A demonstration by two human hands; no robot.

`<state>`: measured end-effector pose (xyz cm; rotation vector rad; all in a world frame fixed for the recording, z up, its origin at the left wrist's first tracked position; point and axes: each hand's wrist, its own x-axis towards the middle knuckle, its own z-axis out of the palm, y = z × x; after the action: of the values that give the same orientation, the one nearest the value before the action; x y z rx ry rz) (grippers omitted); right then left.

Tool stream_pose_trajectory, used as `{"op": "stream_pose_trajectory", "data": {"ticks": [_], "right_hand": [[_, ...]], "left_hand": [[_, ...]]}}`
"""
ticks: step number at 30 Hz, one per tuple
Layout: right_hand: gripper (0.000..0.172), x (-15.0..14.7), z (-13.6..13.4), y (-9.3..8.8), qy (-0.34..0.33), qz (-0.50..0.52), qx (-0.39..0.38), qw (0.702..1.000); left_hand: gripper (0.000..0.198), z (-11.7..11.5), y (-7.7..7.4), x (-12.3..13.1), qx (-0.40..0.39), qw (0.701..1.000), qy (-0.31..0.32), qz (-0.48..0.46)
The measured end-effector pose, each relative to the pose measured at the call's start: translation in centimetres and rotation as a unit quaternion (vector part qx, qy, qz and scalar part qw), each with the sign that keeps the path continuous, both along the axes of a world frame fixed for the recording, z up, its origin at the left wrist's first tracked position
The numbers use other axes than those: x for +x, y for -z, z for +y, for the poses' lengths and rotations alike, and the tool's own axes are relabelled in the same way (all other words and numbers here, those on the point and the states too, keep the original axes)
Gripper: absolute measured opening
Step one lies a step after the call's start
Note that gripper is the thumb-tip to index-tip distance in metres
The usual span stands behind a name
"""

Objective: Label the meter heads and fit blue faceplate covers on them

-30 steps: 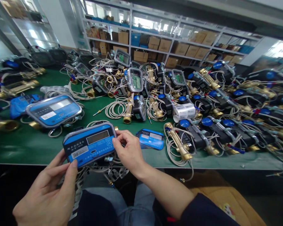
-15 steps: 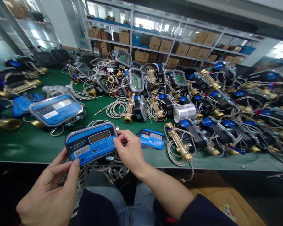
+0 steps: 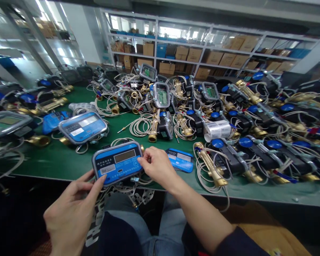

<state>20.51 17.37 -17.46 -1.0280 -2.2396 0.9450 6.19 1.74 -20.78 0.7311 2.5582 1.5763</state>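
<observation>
A meter (image 3: pixel 124 155) with a blue face, a display window and a clear rim is tilted toward me at the table's front edge. My left hand (image 3: pixel 72 206) grips its lower left corner, thumb on the face and fingers behind. At the right edge of the meter, my right hand (image 3: pixel 158 165) is closed, with thumb and fingertips pressed on the border of the face. Just right of that hand lie flat blue faceplates (image 3: pixel 185 167). Pale cable and brass fittings show beneath the meter; its back is hidden.
Another blue-faced meter (image 3: pixel 84 127) stands behind on the left, beside a blue pile (image 3: pixel 53 122). Several meters with brass pipes (image 3: pixel 210 167) and coiled cables crowd the green table (image 3: pixel 77 165). A roll of labels (image 3: pixel 217 131) lies among them. Shelves with cartons (image 3: pixel 194 55) stand behind.
My view has turned left, so the whole scene sits farther right in the picture. Both hands keep nearly the same hold on the meter.
</observation>
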Motion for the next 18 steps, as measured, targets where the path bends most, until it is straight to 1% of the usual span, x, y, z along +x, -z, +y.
{"op": "stream_pose_trajectory", "data": {"ticks": [2, 4, 6, 7, 8, 10, 12, 13, 15, 18], "right_hand": [[0.045, 0.2, 0.4, -0.1, -0.005, -0.016, -0.007, 1.0], [0.048, 0.3, 0.7, 0.1, -0.007, -0.009, -0.039, 0.999], [0.041, 0.4, 0.9, 0.7, -0.009, 0.019, -0.076, 0.997], [0.034, 0.4, 1.0, 1.1, -0.011, 0.038, -0.094, 0.995], [0.028, 0.3, 1.0, 1.5, -0.013, 0.057, -0.114, 0.992], [0.02, 0.2, 1.0, 2.3, -0.024, 0.096, -0.159, 0.982], [0.023, 0.1, 0.8, 3.0, -0.037, 0.121, -0.194, 0.973], [0.027, 0.0, 0.7, 3.3, -0.041, 0.125, -0.197, 0.971], [0.034, -0.2, 0.4, 3.6, -0.037, 0.12, -0.178, 0.976], [0.037, -0.4, -0.1, 3.5, -0.02, 0.103, -0.135, 0.985]], "left_hand": [[0.042, 0.4, -0.4, -0.9, 0.033, 0.999, -0.013, -0.029], [0.047, 1.2, -0.8, -1.9, 0.079, 0.995, 0.023, -0.063], [0.062, 2.2, -1.0, -2.9, 0.103, 0.985, 0.087, -0.106], [0.067, 2.7, -1.0, -3.3, 0.106, 0.98, 0.114, -0.127], [0.066, 3.1, -0.9, -3.7, 0.109, 0.975, 0.13, -0.145], [0.062, 3.9, -0.5, -4.1, 0.117, 0.97, 0.136, -0.166], [0.06, 4.2, -0.1, -4.1, 0.131, 0.969, 0.124, -0.169], [0.06, 4.2, 0.2, -4.1, 0.138, 0.968, 0.122, -0.17], [0.062, 3.9, 0.4, -3.8, 0.14, 0.965, 0.133, -0.176], [0.074, 3.1, 0.4, -3.3, 0.115, 0.961, 0.167, -0.189]]}}
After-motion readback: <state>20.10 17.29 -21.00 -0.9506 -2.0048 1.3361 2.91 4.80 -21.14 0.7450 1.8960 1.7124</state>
